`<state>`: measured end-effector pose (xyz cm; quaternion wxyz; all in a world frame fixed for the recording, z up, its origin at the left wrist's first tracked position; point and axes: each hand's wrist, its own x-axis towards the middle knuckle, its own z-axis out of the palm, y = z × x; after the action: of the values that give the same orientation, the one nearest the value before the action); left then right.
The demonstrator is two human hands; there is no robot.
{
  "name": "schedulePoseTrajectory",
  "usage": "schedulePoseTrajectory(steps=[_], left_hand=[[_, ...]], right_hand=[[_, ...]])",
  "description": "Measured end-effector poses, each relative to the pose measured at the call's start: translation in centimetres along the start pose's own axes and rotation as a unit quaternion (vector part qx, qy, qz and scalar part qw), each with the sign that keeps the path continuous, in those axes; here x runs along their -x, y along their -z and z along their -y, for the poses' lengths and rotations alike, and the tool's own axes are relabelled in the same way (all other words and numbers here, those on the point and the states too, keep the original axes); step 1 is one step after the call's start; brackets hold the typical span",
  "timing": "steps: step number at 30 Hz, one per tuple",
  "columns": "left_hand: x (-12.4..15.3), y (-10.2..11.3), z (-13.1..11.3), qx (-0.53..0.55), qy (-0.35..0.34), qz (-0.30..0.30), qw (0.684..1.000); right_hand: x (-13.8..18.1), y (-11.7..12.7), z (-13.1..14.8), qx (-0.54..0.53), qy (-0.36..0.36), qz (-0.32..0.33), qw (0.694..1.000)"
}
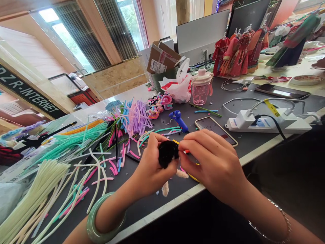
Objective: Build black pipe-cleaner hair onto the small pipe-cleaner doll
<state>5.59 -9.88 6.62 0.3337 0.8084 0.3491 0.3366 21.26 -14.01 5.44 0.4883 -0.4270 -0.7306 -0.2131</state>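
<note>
Closed round a fuzzy black pipe-cleaner piece (166, 155) is my left hand (152, 166), with a green bangle at its wrist. My right hand (213, 159) pinches at the right edge of the same black piece; its fingertips touch it, and any small part between them is hidden. Cream fuzzy ends (165, 189) hang below the black piece. Just beyond my hands lies a blue glue gun (179, 121). A phone (215, 130) showing a timer rests behind my right hand.
Pipe cleaners (138, 117) in bundles and cut bits spread over the left of the grey table. A power strip (269, 122) with cables is on the right. A pink cup (201, 87), a plastic bag (177, 84) and small red dresses (238, 54) stand farther back.
</note>
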Motion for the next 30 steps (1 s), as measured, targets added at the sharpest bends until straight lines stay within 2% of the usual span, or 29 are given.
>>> schedulePoseTrajectory(steps=[4, 10, 13, 16, 19, 24, 30], left_hand=[[-0.1, -0.1, 0.0, 0.024, 0.013, 0.010, 1.000], [-0.3, 0.3, 0.2, 0.088, 0.044, -0.018, 0.995], [-0.4, 0.3, 0.4, 0.175, 0.087, 0.013, 0.981], [-0.3, 0.1, 0.8, 0.269, 0.127, 0.049, 0.953], [-0.1, -0.1, 1.2, 0.343, 0.149, 0.070, 0.925], [-0.1, -0.2, 1.4, 0.420, 0.136, 0.111, 0.890], [-0.5, -0.4, 0.9, 0.484, 0.118, 0.136, 0.856]], right_hand=[[0.2, -0.6, -0.2, 0.020, 0.020, -0.014, 1.000], [0.8, -0.9, -0.2, 0.004, 0.035, -0.070, 0.997], [1.1, -0.7, -0.2, -0.096, -0.030, -0.102, 0.990], [1.2, -0.4, -0.1, -0.202, -0.136, -0.162, 0.956], [0.9, -0.4, -0.2, -0.246, -0.206, -0.201, 0.926], [0.8, -0.3, -0.2, -0.270, -0.254, -0.172, 0.913], [0.8, -0.1, -0.3, -0.262, -0.276, -0.052, 0.923]])
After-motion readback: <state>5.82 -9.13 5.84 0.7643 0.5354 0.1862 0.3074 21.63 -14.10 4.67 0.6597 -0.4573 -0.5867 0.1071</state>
